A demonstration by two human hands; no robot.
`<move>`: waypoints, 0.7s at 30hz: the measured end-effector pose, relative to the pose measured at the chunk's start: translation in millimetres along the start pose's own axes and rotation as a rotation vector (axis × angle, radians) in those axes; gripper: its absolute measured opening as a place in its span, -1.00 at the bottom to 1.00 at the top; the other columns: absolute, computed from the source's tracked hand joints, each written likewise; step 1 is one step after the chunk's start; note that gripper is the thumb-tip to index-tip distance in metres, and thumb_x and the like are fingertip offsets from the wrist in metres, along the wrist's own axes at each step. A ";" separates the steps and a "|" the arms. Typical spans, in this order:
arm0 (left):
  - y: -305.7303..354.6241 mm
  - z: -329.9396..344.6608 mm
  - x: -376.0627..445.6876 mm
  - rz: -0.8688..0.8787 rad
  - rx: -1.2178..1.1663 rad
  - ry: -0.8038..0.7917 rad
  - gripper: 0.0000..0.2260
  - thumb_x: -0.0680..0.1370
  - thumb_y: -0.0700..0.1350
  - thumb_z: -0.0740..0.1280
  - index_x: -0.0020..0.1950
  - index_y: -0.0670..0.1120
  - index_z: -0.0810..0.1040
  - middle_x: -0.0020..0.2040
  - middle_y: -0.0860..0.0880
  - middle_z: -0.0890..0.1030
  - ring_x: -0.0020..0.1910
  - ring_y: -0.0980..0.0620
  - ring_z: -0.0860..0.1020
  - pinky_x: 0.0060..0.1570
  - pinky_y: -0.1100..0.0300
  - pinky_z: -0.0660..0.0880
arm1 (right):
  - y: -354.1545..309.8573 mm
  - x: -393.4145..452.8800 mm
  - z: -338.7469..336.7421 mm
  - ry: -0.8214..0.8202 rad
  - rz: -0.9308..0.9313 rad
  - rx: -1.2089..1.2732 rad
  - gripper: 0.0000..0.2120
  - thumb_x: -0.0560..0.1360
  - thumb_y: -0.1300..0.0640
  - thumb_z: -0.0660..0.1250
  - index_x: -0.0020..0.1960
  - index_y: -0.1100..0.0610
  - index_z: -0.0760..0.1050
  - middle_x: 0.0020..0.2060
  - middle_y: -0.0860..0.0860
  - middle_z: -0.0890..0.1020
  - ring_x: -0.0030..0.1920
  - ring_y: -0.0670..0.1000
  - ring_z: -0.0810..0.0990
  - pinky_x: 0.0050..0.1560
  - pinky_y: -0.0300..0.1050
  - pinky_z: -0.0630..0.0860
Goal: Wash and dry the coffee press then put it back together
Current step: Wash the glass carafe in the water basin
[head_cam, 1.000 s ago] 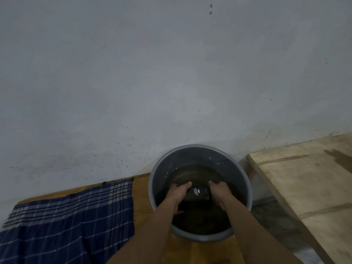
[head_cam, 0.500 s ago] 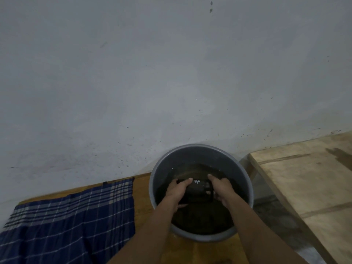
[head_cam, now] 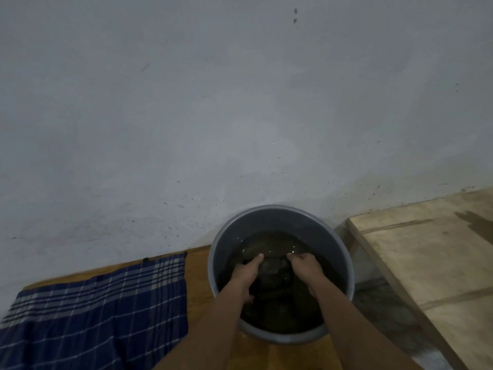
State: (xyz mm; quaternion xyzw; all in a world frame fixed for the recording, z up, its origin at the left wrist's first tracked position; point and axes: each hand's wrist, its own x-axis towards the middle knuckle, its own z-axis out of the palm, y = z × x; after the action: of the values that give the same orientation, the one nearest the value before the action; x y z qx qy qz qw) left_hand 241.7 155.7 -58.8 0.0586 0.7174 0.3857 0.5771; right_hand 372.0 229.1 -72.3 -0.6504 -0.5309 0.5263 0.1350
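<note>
The fingers [head_cam: 259,259] of the left hand [head_cam: 246,271] and those of the right hand [head_cam: 304,267] are curled against opposite sides of a dark coffee press [head_cam: 274,271], which is held between them, partly sunk in murky brown water. Which part of the press it is cannot be told. Both hands are inside a grey bucket [head_cam: 344,263], which is set at the far right corner of an orange-brown tabletop [head_cam: 198,289], close to a pale wall [head_cam: 213,102]. A blue checked cloth [head_cam: 101,313] is spread over the tabletop's left side. A pale wooden platform [head_cam: 432,257] is seen to the right, apart from the bucket.
</note>
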 end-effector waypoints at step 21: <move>-0.6 4.3 2.1 0.008 0.114 -0.009 -0.47 0.58 0.12 0.24 0.48 -0.07 0.25 0.36 -0.19 0.39 0.29 -0.21 0.42 0.33 -0.10 0.39 | 2.7 -0.6 -3.5 0.022 0.083 0.103 -0.80 0.59 0.07 0.21 0.01 0.22 0.46 -0.12 0.10 0.52 -0.06 0.08 0.50 0.04 -0.05 0.44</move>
State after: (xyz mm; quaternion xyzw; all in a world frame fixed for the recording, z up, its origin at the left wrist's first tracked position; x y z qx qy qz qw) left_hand 244.9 158.5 -61.0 0.0959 0.7353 0.3461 0.5747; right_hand 376.4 228.8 -72.5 -0.6696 -0.4744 0.5509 0.1521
